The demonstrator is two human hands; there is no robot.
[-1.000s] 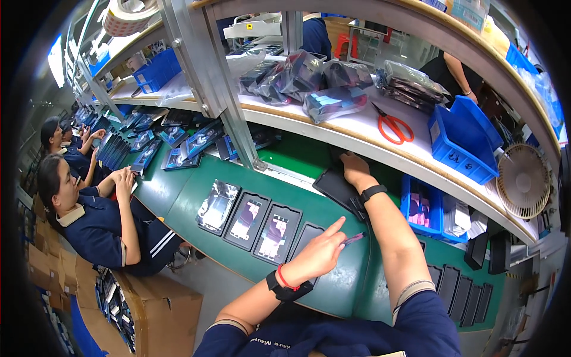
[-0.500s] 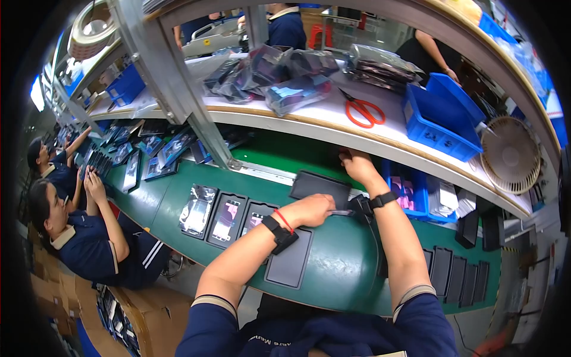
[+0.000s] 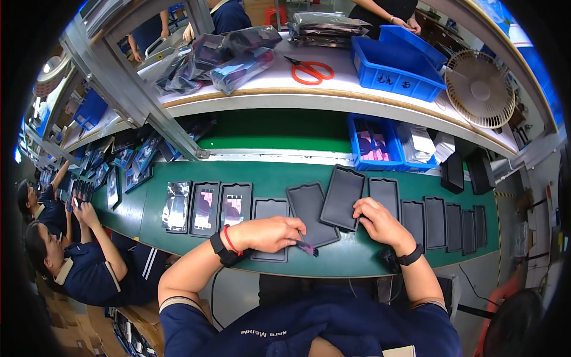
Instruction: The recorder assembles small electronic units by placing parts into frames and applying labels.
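Observation:
My left hand (image 3: 275, 234) pinches a small, thin purple-and-black piece (image 3: 307, 247) by one end, above the table's near edge. Its wrist covers part of a black tray (image 3: 269, 208) lying flat. The fingers of my right hand (image 3: 383, 223) are closed at the lower right edge of another black tray (image 3: 344, 193), which sits at a slant. That tray overlaps a slanted black tray (image 3: 306, 208) beneath it. Farther left, two black trays hold pink-and-white flat panels (image 3: 204, 208). Beside them lies a tray in shiny clear wrap (image 3: 177, 205).
More black trays (image 3: 435, 221) line the right side. Blue bins with pink pieces (image 3: 373, 146) and white stacks (image 3: 416, 143) stand behind. A shelf holds red-handled scissors (image 3: 312, 72), bagged packs (image 3: 247, 62), a blue bin (image 3: 395, 68) and a fan (image 3: 479, 89). Co-workers sit at left.
My right hand has come back from under the shelf to the trays and now grips a slanted one. The left hand still holds the small piece, now nearer me. The view has shifted.

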